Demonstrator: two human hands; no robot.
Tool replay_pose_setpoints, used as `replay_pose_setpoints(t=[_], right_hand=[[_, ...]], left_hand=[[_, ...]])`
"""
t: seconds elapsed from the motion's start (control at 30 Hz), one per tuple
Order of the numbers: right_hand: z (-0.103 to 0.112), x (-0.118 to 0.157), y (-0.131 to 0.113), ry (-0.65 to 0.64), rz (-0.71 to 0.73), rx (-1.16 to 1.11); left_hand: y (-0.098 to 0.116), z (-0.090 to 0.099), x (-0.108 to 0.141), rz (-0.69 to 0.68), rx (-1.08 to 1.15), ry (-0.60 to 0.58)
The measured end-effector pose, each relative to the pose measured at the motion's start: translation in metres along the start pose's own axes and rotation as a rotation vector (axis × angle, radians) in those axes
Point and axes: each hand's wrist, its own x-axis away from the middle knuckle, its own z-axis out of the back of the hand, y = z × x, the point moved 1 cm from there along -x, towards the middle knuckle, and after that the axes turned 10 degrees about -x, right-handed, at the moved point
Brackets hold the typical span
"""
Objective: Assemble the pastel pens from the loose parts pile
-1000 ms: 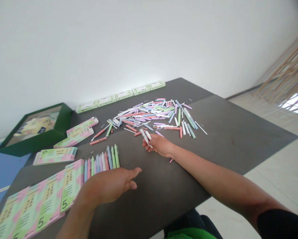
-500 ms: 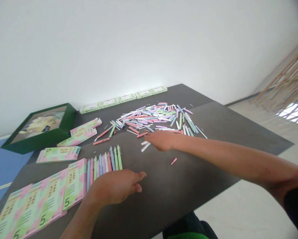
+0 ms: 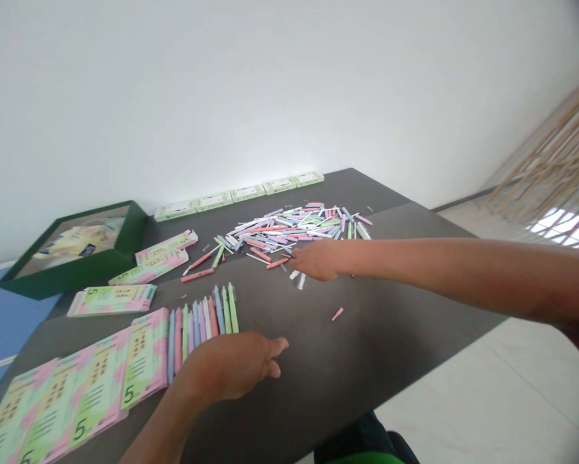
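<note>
My left hand [image 3: 236,366] hovers at the near end of a row of pastel pens [image 3: 205,319], its thumb and forefinger stretched out and apart with nothing between them. Farther off, my right hand [image 3: 314,261] is at the near edge of a loose heap of pens and white sticks [image 3: 289,225]. Its fingers are curled and partly hidden. Two short white, partly clear pieces [image 3: 297,278] stick out below its palm and appear to be gripped; their kind is unclear. A coral pen [image 3: 276,263] lies just beyond its fingertips.
Flat pink-and-green packets [image 3: 100,374] overlap at the near left, with more packets [image 3: 162,265] behind them. A green open box [image 3: 76,241] stands at the left. Several small pale-green boxes [image 3: 245,192] line the wall. A small pink piece [image 3: 337,314] lies on the dark table [image 3: 313,361].
My right hand has shifted slightly right and away from me, and the white pieces below it have moved right with it. My left hand has barely moved.
</note>
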Motion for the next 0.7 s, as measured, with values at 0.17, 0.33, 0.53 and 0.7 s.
replay_pose_setpoints(t=[0.17,0.33,0.53,0.7], right_hand=[[-0.002,0.003,-0.001,-0.01,-0.01,0.049],[0.0,0.004,-0.007,0.032,0.038,0.085],[0.005,0.004,-0.015,0.02,0.041,0.09],[0.004,0.003,-0.018,0.047,0.068,0.129]], left_hand=[[-0.001,-0.004,-0.001,-0.002,-0.014,0.011],[0.0,-0.002,-0.002,0.021,-0.009,-0.026],[0.0,-0.003,-0.002,0.019,0.025,0.001],[-0.002,-0.006,-0.001,0.009,0.051,0.027]])
